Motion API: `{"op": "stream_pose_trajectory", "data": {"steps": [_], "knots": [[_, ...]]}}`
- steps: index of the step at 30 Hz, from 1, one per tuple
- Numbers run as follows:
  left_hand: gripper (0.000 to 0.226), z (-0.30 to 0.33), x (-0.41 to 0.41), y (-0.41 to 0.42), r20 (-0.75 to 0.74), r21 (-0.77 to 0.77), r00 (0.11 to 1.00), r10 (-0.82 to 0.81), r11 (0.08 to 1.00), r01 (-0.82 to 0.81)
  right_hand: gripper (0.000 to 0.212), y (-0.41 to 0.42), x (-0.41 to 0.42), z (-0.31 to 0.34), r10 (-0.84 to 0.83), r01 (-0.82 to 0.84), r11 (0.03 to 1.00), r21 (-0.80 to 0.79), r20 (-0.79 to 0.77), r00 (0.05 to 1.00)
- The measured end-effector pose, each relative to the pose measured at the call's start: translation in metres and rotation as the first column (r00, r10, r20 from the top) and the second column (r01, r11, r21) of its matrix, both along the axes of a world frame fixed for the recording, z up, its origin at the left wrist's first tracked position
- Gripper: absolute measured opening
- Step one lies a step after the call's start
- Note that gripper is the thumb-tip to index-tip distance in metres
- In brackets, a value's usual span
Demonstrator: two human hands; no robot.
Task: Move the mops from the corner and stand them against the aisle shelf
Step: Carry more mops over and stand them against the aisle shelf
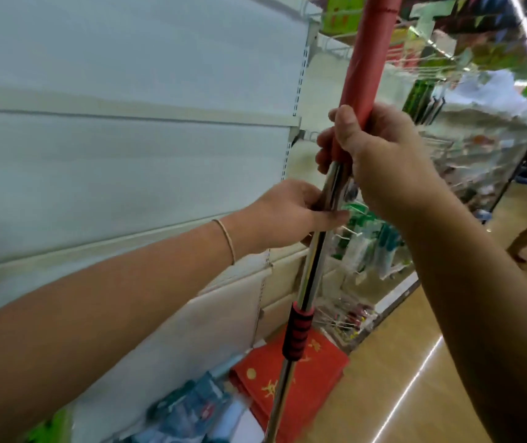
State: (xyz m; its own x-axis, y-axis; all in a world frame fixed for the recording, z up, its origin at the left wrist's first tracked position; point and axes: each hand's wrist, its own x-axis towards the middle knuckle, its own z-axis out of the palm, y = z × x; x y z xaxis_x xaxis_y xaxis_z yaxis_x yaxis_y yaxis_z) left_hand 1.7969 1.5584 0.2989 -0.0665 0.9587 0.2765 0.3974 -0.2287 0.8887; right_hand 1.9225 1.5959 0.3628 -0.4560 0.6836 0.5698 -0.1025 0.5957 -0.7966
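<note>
Two hands grip one mop handle (311, 273), which stands nearly upright and leans a little to the right at its top, close in front of the white end panel of the aisle shelf (128, 155). Whether the pole touches the panel cannot be told. The right hand (380, 158) is wrapped around the lower end of the red sleeve (367, 65), fingers curled round it where the red meets the bare chrome tube. Just below that grip, the left hand (287, 215) holds the chrome tube, thumb laid across the front and fingers curled behind. A thin bracelet (227, 239) circles the left wrist. Further below both grips, a red-and-black ribbed foam collar (299, 330) sits on the tube, and the tube runs on down past the frame edge, so the mop's head is out of sight. Beneath the hands, beside the foot of the panel, lies a red package with gold print (316, 375) and, left of it, blurred blue packaging (192, 407). Right of the grips, hanging goods (367, 244) fill the shelf's side along the yellowish floor (415, 362).
</note>
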Motion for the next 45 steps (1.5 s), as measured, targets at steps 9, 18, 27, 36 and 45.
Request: {"op": "stream_pose_trajectory", "data": {"steps": [9,18,27,36,45], "knots": [[0.029,0.013,-0.031,0.020,-0.036,-0.049,0.974,0.225,0.973,-0.226,0.012,0.050,-0.048,0.006,0.167,-0.167,0.986,-0.029,-0.001,0.986],[0.010,0.049,-0.051,0.029,-0.011,0.004,0.866,0.500,0.866,-0.500,0.011,0.081,-0.082,0.039,0.371,-0.366,0.925,0.102,-0.032,0.928],[0.023,0.092,-0.056,0.024,-0.002,0.148,0.826,0.563,0.817,-0.557,0.021,0.095,-0.108,0.078,0.408,-0.369,0.897,0.243,-0.135,0.903],[0.023,0.126,-0.070,0.023,0.021,0.149,0.832,0.555,0.821,-0.552,0.029,0.095,-0.137,0.111,0.328,-0.274,0.916,0.294,-0.157,0.931],[0.021,0.139,-0.091,0.024,-0.018,0.133,0.833,0.553,0.827,-0.546,0.032,0.093,-0.160,0.120,0.261,-0.199,0.926,0.321,-0.164,0.951]]}}
